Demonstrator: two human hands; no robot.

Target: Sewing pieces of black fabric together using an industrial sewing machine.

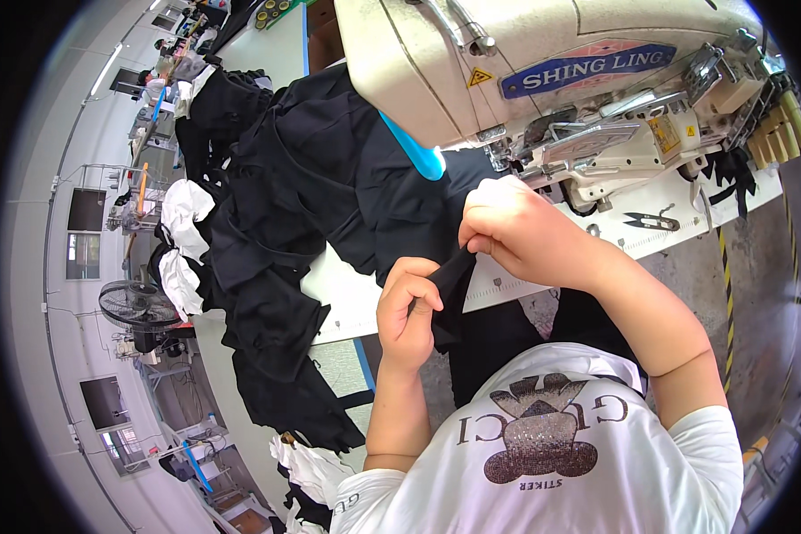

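Note:
Black fabric (455, 278) is stretched between my two hands, just in front of the sewing machine (472, 71). My left hand (408, 311) pinches its lower left edge, fingers curled round the cloth. Higher up and to the right, my right hand (514, 224) grips the fabric's other end between thumb and fingers, close below the machine's needle area (497, 153). The rest of that cloth runs back onto a large heap of black garments (311, 169) on the table. Part of the held edge is hidden by my fingers.
Thread snips (651, 221) lie on the white table (340, 294) at the right, near its front edge. A bright blue lamp-lit piece (414, 147) sticks out beside the machine head. White cloth (185, 236) and a black fan (139, 304) are at the far left.

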